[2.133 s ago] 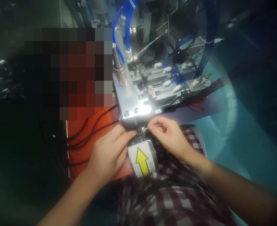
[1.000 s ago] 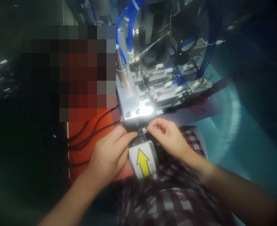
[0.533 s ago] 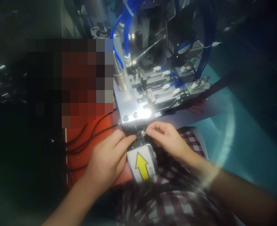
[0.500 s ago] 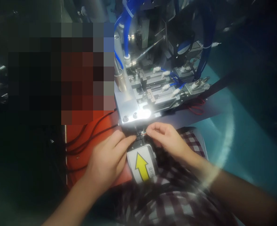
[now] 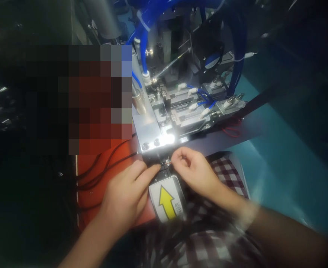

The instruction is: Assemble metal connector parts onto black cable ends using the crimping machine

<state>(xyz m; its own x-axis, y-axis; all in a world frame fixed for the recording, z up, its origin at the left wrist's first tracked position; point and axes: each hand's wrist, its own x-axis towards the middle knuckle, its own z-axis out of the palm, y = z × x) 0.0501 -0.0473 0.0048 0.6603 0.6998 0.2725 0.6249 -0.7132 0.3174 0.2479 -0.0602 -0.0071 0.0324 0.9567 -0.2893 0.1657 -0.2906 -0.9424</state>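
My right hand [image 5: 193,169] is closed in a pinch at a tiny part with a pale body and reddish fine ends [image 5: 168,162]. That part sits over a narrow black track [image 5: 163,174], and its exact kind is too small to make out. From the other side my left hand [image 5: 129,191] reaches in, one digit stretched out with its tip touching the track just left of the part. The other fingers of that hand lie bent beside the metal block, partly hidden. Below the track, a white cover with a yellow arrow [image 5: 166,201] lies between both wrists.
Beyond my hands stands a metal machine block [image 5: 150,128] with pneumatic cylinders [image 5: 192,123] and blue air hoses [image 5: 144,56]. Black cables [image 5: 108,167] cross the red-orange base [image 5: 90,208] at left. A checked garment [image 5: 228,173] is close beneath my right forearm. A blurred patch covers the upper left.
The view has shifted slightly, so the machine appears a little further left. My right fingers curl more tightly by the small part; the left hand keeps its place at the track.
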